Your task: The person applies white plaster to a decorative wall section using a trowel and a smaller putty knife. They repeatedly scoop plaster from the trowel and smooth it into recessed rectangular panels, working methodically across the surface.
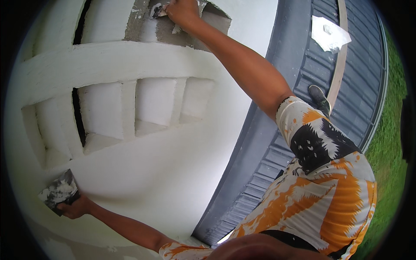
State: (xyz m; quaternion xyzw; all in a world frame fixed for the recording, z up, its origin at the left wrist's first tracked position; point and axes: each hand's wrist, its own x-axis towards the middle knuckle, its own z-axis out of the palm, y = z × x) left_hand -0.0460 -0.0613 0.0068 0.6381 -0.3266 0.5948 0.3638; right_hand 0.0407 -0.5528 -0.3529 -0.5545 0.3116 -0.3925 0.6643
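Observation:
My left hand (76, 207) grips a dark flat trowel (58, 190) loaded with white paste, held out by the white wall at the lower left. My right hand (182, 13) is raised at the top, closed on a putty knife (159, 11) against a recess (197, 32) coated in grey paste. Below it, a row of white square recesses (154, 104) runs across the wall (173, 169), some with dark narrow gaps along their sides.
A grey corrugated metal surface (362, 73) runs along the right, with a wooden plank (336, 82) lying along it and a shoe (320, 97) beside the plank. A white sheet (325, 32) with a lump on it lies near the top right. Grass (381, 182) shows beyond the edge.

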